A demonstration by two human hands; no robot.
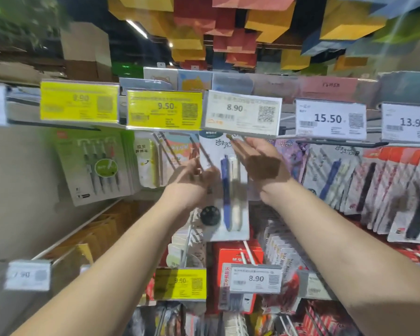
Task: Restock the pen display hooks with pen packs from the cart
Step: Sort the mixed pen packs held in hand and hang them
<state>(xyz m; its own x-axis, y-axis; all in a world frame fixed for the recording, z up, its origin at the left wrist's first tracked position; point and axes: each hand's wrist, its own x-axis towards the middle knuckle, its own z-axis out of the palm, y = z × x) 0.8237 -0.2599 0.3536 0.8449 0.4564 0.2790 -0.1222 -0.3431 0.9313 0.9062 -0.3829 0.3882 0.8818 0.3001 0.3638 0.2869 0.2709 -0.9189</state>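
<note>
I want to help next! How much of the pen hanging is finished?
Done: the neighbouring hooks, like the one under the 15.50 tag, already look full of packs. In hand: the left hand and right hand are up at a blue-and-white pen pack under the 8.90 tag; whether it is on the hook is unclear. Left: unknown, since the cart is not in view.

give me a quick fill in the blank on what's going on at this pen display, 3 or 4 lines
1. The pen pack between the two hands holds a pen coloured ____.
2. The price tag right above that pack reads ____.
3. The tag reading 9.50 has a background coloured ____.
4. The left hand and right hand are both at the pack's ____ half.

Missing words: blue; 8.90; yellow; upper
</note>
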